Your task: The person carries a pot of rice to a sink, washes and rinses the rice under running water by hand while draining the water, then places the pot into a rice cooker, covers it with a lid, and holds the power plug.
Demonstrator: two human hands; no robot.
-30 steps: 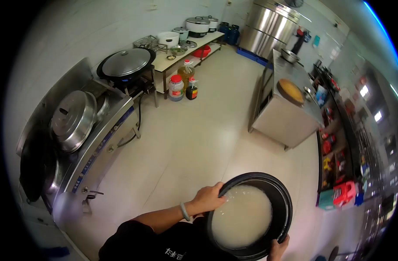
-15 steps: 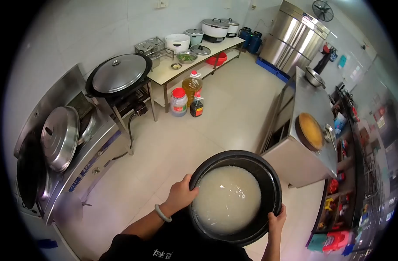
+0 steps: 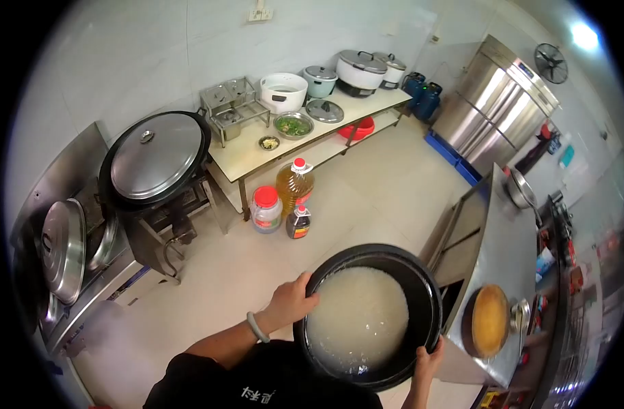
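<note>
A large black rice cooker inner pot [image 3: 429, 300] is held in front of my body. White rice under cloudy water [image 3: 356, 313] lies in it, with light glinting on the surface. My left hand [image 3: 289, 300] grips the pot's left rim, its thumb over the edge and a pale bracelet on the wrist. On the lower right rim, my right hand [image 3: 428, 361] is closed with the thumb on top. The fingers under the pot are hidden on both sides.
Ahead is a low table [image 3: 240, 160] with a white rice cooker body [image 3: 283, 92] and lidded cookers [image 3: 362, 71]. An oil jug [image 3: 295, 187] and other bottles stand on the floor. At right, a steel counter [image 3: 493, 262] bears a round yellow item [image 3: 490, 320]; at left is a covered wok [image 3: 155, 157].
My view has moved forward, so the low table, floor bottles and steel counter appear closer. Both hands keep hold of the pot, and the rice water has shifted slightly.
</note>
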